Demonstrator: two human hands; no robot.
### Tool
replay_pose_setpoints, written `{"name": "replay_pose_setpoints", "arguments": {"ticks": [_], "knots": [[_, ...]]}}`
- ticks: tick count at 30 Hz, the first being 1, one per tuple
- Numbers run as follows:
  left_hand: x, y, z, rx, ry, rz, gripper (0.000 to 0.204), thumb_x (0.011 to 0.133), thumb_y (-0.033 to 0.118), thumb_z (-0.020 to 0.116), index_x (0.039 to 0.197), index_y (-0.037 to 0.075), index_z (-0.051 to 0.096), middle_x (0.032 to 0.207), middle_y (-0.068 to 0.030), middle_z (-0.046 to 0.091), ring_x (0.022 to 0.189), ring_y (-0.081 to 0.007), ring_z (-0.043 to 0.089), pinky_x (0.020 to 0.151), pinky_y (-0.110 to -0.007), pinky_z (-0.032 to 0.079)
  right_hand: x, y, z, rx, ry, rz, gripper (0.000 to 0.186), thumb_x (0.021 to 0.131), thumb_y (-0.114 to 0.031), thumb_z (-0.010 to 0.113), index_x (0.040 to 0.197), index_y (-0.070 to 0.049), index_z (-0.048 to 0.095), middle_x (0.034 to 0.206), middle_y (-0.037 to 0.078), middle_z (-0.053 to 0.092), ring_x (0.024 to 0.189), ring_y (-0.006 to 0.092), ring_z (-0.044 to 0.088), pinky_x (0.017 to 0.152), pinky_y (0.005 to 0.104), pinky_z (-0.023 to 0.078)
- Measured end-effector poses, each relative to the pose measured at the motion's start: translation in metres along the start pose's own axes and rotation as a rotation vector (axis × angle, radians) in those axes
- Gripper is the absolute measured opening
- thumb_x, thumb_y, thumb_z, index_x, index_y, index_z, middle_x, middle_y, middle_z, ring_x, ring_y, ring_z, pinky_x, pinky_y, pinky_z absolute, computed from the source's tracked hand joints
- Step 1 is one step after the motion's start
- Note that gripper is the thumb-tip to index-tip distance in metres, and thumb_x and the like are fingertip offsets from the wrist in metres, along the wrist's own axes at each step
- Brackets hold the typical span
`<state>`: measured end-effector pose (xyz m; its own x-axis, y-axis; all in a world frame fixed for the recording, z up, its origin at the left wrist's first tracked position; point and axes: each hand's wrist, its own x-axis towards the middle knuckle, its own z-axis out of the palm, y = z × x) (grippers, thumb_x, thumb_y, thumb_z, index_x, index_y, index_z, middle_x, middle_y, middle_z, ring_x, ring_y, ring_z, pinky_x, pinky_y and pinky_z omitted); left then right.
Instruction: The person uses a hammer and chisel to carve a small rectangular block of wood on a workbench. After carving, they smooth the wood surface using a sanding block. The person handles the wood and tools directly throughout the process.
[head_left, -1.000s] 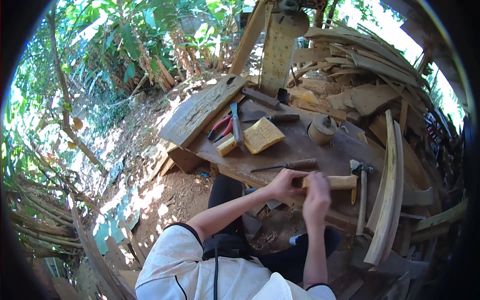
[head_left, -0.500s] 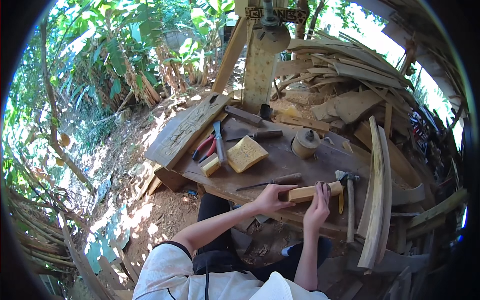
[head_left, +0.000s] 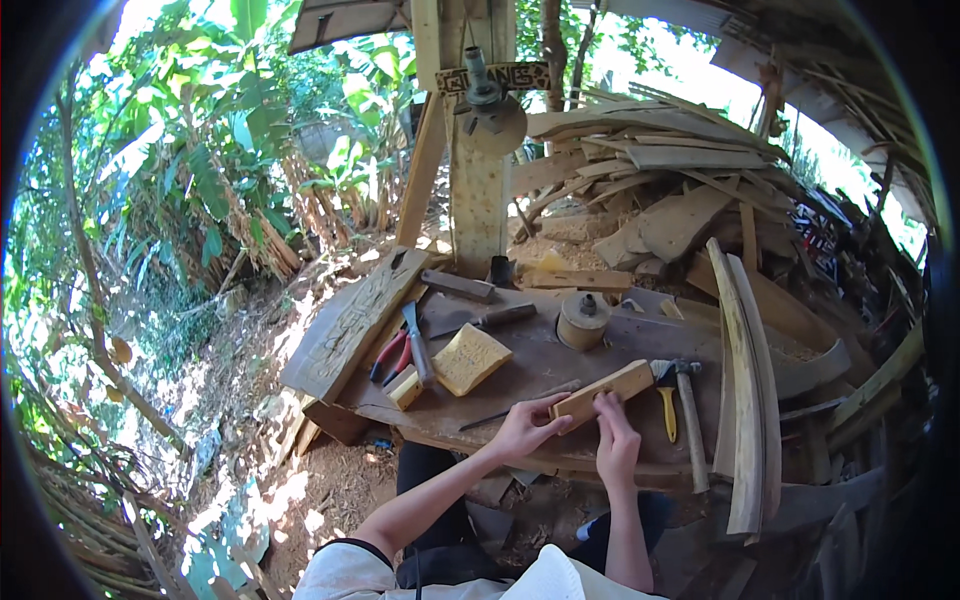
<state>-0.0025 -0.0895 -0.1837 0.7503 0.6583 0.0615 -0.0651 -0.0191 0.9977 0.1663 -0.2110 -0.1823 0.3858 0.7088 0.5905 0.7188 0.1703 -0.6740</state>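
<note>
A rectangular wooden block (head_left: pixel 622 383) is held tilted over the near edge of the workbench, its right end higher. My left hand (head_left: pixel 530 428) pinches its left end between thumb and fingers. My right hand (head_left: pixel 617 440) has its bent fingers gathered against the near face of the block, about midway along. Just beyond the left hand, a thin pointed tool with a wooden handle (head_left: pixel 556 388) lies on the bench, partly hidden. Right of the block are a yellow-handled brush (head_left: pixel 668 412) and a hammer (head_left: pixel 692 430).
On the bench (head_left: pixel 505 375) sit a carved board (head_left: pixel 352 325), red-handled pliers (head_left: pixel 392 357), a chisel (head_left: pixel 417 350), a square wood piece (head_left: pixel 473 360) and a round container (head_left: pixel 583 322). Long curved planks (head_left: pixel 742 400) lean at the right. A post (head_left: pixel 478 200) rises behind.
The view has shifted, so the scene sits lower and further left. The block now tilts up at its right end, and my right hand has moved from its top to its near face.
</note>
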Motion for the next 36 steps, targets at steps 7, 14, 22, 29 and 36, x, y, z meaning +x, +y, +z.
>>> {"name": "replay_pose_setpoints", "arguments": {"ticks": [7, 14, 22, 29, 36], "knots": [[0.001, -0.011, 0.001, -0.046, 0.013, -0.042, 0.055, 0.1, 0.017, 0.072, 0.147, -0.004, 0.054, 0.113, -0.0057, 0.072, 0.098, -0.0063, 0.066, 0.084, -0.023, 0.056, 0.011, -0.001, 0.001, 0.008, -0.013, -0.027, 0.029, 0.097, 0.0, 0.061, 0.124, 0.002, 0.07, 0.128, 0.025, 0.068, 0.129, 0.0434, 0.06, 0.108, 0.0482, 0.05], [0.005, -0.011, -0.004, -0.032, -0.016, 0.004, 0.056, 0.099, 0.014, 0.073, 0.148, -0.003, 0.053, 0.116, -0.0064, 0.072, 0.1, -0.007, 0.066, 0.088, -0.022, 0.055, 0.007, -0.01, 0.004, -0.099, -0.049, -0.129, 0.028, 0.095, 0.001, 0.064, 0.122, 0.002, 0.07, 0.125, 0.022, 0.07, 0.128, 0.0419, 0.061, 0.106, 0.0465, 0.052], [0.006, -0.02, -0.009, -0.057, -0.021, 0.01, 0.058, 0.098, 0.014, 0.074, 0.149, -0.004, 0.052, 0.12, -0.0076, 0.072, 0.101, -0.0077, 0.066, 0.089, -0.023, 0.055, 0.008, -0.009, 0.01, -0.036, -0.014, -0.072, 0.029, 0.096, -0.001, 0.062, 0.124, 0.001, 0.069, 0.127, 0.021, 0.069, 0.126, 0.0393, 0.063, 0.103, 0.0464, 0.054], [0.004, -0.016, -0.014, -0.051, -0.032, -0.009, 0.061, 0.096, 0.013, 0.077, 0.149, -0.003, 0.051, 0.121, -0.0084, 0.071, 0.102, -0.0088, 0.067, 0.088, -0.023, 0.056, 0.006, -0.01, 0.014, -0.12, -0.015, -0.139, 0.027, 0.098, -0.002, 0.061, 0.124, 0.003, 0.069, 0.125, 0.022, 0.069, 0.124, 0.0403, 0.063, 0.103, 0.0466, 0.054], [0.002, -0.014, -0.009, -0.049, -0.03, -0.006, 0.061, 0.095, 0.013, 0.077, 0.149, -0.002, 0.052, 0.119, -0.0072, 0.072, 0.102, -0.0085, 0.067, 0.084, -0.023, 0.056, 0.0, -0.013, 0.017, -0.177, -0.056, -0.158, 0.025, 0.098, -0.002, 0.061, 0.121, 0.002, 0.07, 0.125, 0.022, 0.07, 0.125, 0.0388, 0.063, 0.1, 0.0451, 0.056]]}}
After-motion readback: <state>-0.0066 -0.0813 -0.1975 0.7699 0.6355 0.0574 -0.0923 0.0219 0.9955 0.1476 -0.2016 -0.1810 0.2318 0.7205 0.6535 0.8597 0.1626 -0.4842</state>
